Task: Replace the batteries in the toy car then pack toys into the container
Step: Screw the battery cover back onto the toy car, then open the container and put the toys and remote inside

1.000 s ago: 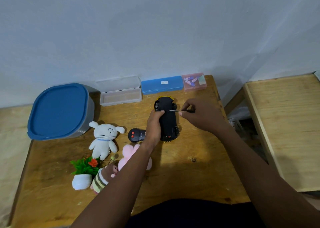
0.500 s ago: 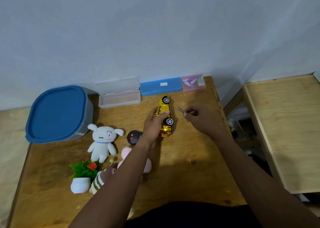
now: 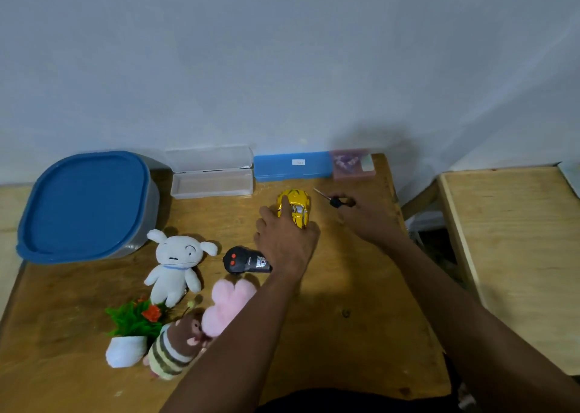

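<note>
The yellow toy car (image 3: 298, 207) stands right way up on the wooden table (image 3: 339, 343), nose toward the wall. My left hand (image 3: 284, 240) rests on its rear half, index finger along the roof. To the car's right, my right hand (image 3: 365, 219) holds a small screwdriver (image 3: 329, 197) whose tip points up-left. The grey container with a blue lid (image 3: 84, 202) sits shut at the far left. A black remote (image 3: 244, 260) lies beside my left wrist.
A white plush (image 3: 175, 266), a pink plush (image 3: 227, 306), a striped plush (image 3: 172, 348) and a small potted plant (image 3: 131, 334) lie front left. An open clear case (image 3: 212, 172), a blue case (image 3: 292, 165) and a pink box (image 3: 353, 164) line the wall. A second table (image 3: 514, 249) stands to the right.
The car was upside down with the screwdriver at its underside. My left hand rolled it over onto its wheels, and my right hand drew the screwdriver away to the right.
</note>
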